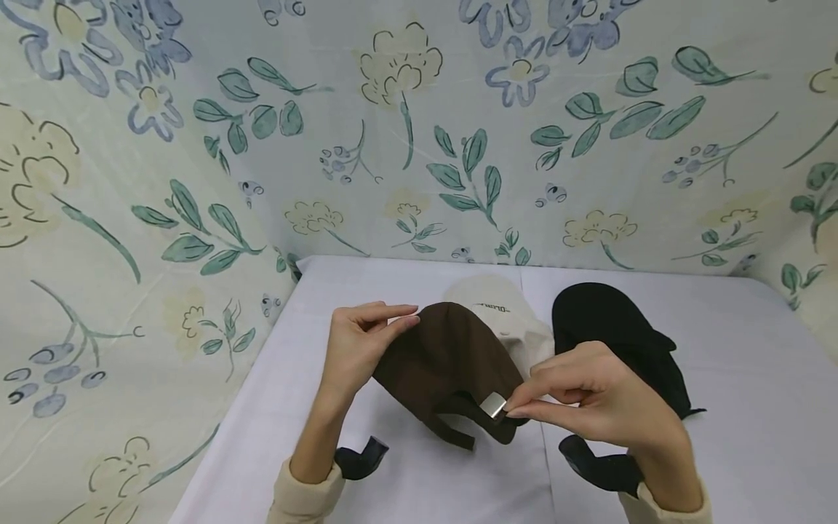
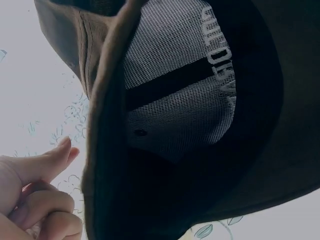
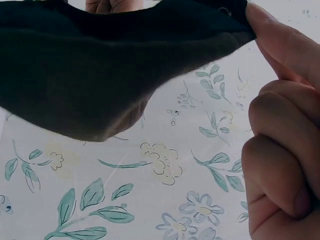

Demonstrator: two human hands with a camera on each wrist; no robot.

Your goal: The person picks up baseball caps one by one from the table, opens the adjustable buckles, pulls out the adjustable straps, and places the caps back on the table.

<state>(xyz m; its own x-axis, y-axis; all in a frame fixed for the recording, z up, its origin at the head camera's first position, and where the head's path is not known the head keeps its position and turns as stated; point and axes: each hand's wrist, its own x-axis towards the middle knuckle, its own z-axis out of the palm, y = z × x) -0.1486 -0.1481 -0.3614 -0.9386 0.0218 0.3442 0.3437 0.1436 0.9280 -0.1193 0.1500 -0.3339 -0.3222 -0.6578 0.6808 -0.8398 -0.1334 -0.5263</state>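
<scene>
A brown cap (image 1: 452, 349) is held up over the white table, tilted, its strap undone and one loose end hanging down. My right hand (image 1: 589, 393) pinches the strap end with the metal buckle (image 1: 493, 405) between thumb and index finger. My left hand (image 1: 356, 346) is at the cap's upper left, thumb and index fingertips drawn together. A narrow strip of background shows between those tips and the cap edge in the left wrist view, so I cannot tell whether they hold it. Inside the cap, mesh lining (image 2: 170, 45) and reversed white lettering (image 2: 220, 60) show.
On the white table (image 1: 740, 349) behind lie a cream cap (image 1: 504, 306) with small dark lettering, partly hidden by the brown one, and a black cap (image 1: 602, 320) to its right. A floral curtain (image 1: 419, 145) hangs behind the table. Black curved pieces (image 1: 360, 460) sit at both wrists.
</scene>
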